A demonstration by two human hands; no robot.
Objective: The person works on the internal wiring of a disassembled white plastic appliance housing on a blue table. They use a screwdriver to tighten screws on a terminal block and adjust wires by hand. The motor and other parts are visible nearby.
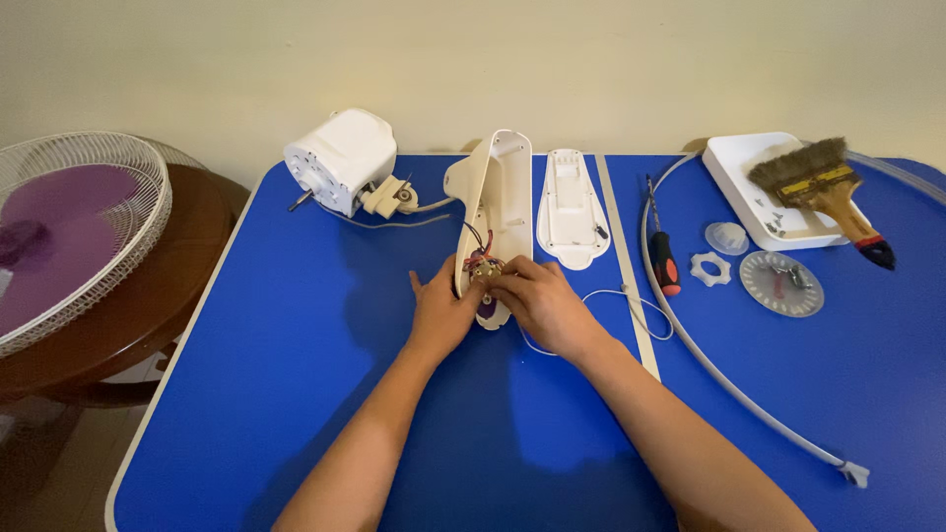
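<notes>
White plastic fan housing (501, 187) is steadied by left hand (440, 313); right hand (537, 301) apparently pinches its wired switch (483, 268).

Two bare forearms, no sleeves, no watch or rings visible, hands (493, 300) ungloved, short nails

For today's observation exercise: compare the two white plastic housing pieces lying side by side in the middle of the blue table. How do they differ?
The left housing piece stands tilted on its edge; the right housing piece lies flat. The left piece is gripped by the left hand and right hand; the right piece is untouched. The left piece shows red and dark wires at its lower end; the right holds none. Both are white, long and rounded.
</notes>
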